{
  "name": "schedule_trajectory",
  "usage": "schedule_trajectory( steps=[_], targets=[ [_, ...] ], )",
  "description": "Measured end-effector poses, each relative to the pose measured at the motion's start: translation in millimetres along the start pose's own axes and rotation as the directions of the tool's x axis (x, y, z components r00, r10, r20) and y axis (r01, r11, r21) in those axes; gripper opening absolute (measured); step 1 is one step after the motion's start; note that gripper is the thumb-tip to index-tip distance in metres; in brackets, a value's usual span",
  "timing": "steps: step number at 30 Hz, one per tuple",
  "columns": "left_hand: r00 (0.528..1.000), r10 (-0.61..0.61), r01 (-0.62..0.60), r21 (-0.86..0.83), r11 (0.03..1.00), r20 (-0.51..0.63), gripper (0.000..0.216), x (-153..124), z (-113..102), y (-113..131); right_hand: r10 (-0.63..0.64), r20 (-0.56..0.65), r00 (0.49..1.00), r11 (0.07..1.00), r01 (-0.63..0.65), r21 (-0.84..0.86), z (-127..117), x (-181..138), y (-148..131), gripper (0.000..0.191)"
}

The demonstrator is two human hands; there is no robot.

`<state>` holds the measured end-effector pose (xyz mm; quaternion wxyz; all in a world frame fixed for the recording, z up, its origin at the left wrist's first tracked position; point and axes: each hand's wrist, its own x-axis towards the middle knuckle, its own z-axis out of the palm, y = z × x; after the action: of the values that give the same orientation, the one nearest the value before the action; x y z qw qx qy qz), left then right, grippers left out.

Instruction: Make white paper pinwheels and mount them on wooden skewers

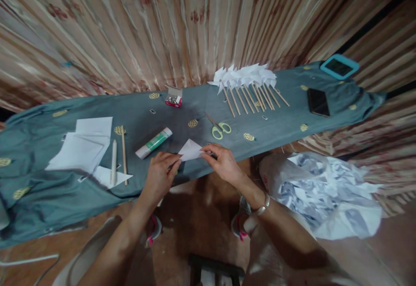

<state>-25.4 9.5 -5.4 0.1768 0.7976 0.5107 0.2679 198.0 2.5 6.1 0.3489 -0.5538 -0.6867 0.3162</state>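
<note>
A small white piece of folded paper [190, 150], its point facing away from me, is held at the table's near edge. My left hand [161, 171] pinches its left corner between thumb and fingers. On the opposite corner, my right hand [221, 161] closes in the same kind of pinch. Just beyond the paper lie scissors with green handles [221, 130]. A glue stick with a green label [154, 143] rests left of the paper, near my left hand. Farther back stands an opened small red box [173, 99] of shiny metal bits.
White paper pinwheels on wooden sticks [247, 78] lie in a row at the back. At left are paper sheets [79, 149], a white stick-like tool [114, 162] and a wooden stick [124, 154]. A phone [318, 102] lies right; a bag of paper pieces [328, 195] stands below.
</note>
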Motion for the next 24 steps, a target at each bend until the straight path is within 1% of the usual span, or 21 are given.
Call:
schedule_trajectory(
  steps=[4,9,12,14,15,16,18,19,20,24],
  targets=[
    [1.000,0.017,-0.017,0.041,0.999,-0.002,0.032,3,2,-5,0.083,-0.032,0.996,0.995,-0.081,0.062,1,4,2,0.012],
    [0.998,0.034,-0.028,0.096,0.995,-0.058,0.032,5,4,-10,0.110,-0.064,0.992,0.994,-0.108,0.028,2,5,2,0.014],
    [0.993,0.063,-0.048,0.153,0.987,-0.095,0.027,5,2,-3,0.096,-0.070,0.993,0.995,-0.096,0.016,3,4,3,0.015],
    [0.976,0.151,-0.113,0.225,0.968,-0.158,0.030,3,1,9,0.082,-0.077,0.994,0.997,-0.082,0.010,4,4,5,0.015],
    [0.964,0.217,-0.174,0.260,0.950,-0.151,0.032,1,2,17,0.076,-0.079,0.994,0.997,-0.076,0.007,5,3,5,0.015],
    [0.951,0.284,-0.242,0.283,0.928,-0.119,0.035,-2,5,24,0.071,-0.080,0.994,0.997,-0.071,0.003,6,3,6,0.016],
    [0.917,0.398,-0.370,0.307,0.877,-0.032,0.040,-10,12,38,0.070,-0.078,0.994,0.997,-0.071,-0.003,6,3,6,0.017],
    [0.903,0.430,-0.414,0.305,0.858,0.014,0.041,-14,17,43,0.072,-0.082,0.994,0.997,-0.073,-0.005,7,3,6,0.017],
    [0.898,0.437,-0.429,0.308,0.849,0.047,0.043,-17,21,47,0.074,-0.087,0.994,0.997,-0.075,-0.009,7,2,6,0.017],
    [0.938,0.319,-0.347,0.354,0.868,0.136,0.049,-25,33,48,0.058,-0.110,0.992,0.997,-0.063,-0.040,9,0,6,0.016]
  ],
)
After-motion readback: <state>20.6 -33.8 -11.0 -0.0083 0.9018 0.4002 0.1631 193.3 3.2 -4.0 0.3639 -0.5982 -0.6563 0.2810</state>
